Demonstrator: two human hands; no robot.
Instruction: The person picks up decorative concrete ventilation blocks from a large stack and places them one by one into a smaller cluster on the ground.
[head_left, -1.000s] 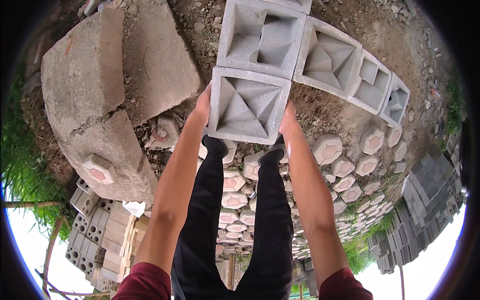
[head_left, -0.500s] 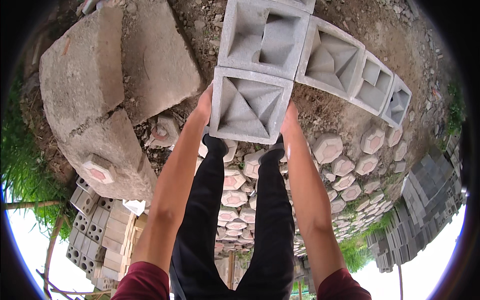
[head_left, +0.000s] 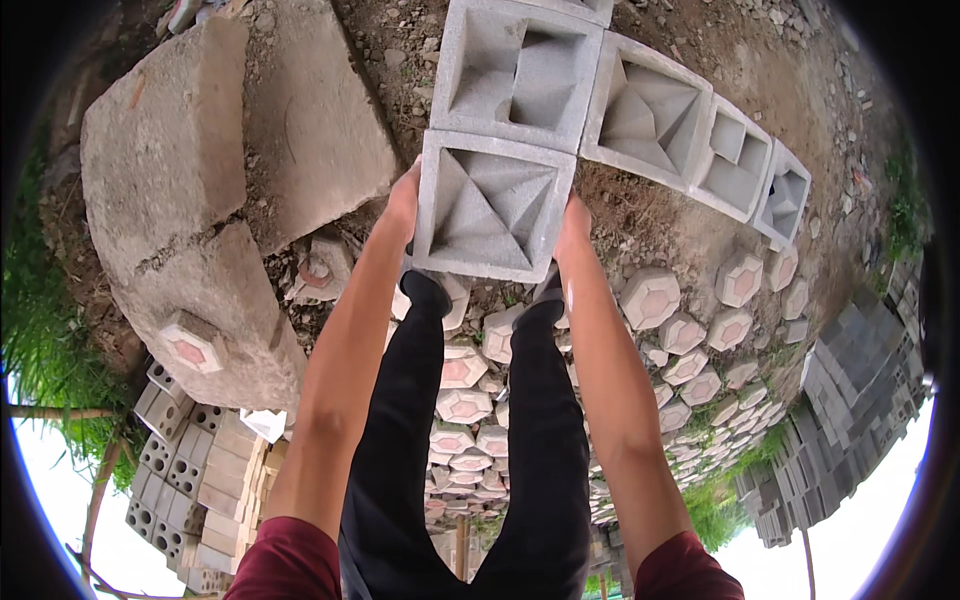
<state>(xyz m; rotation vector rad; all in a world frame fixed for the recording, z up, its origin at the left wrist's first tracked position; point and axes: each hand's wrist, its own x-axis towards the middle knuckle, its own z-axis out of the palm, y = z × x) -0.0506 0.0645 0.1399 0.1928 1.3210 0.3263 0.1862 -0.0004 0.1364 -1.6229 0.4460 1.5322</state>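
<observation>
Free room and obstacles around the near block (head_left: 490, 210). Its far side abuts the second block (head_left: 550, 70), closing the way ahead; the left hand (head_left: 405, 205) and right hand (head_left: 572, 225) occupy its flanks. On the left, a strip of rubble-strewn soil (head_left: 406, 60) lies between the second block and the concrete slab (head_left: 315, 130), tightening toward the left hand. On the right, a wedge of brown soil (head_left: 622, 205) is open, bounded by the row of blocks (head_left: 650, 115) on its far side and hexagonal pavers (head_left: 650, 297) nearer the body. The legs (head_left: 400, 420) and shoes (head_left: 428, 293) obstruct the near side. Above, the hollows of both blocks are accessible.
</observation>
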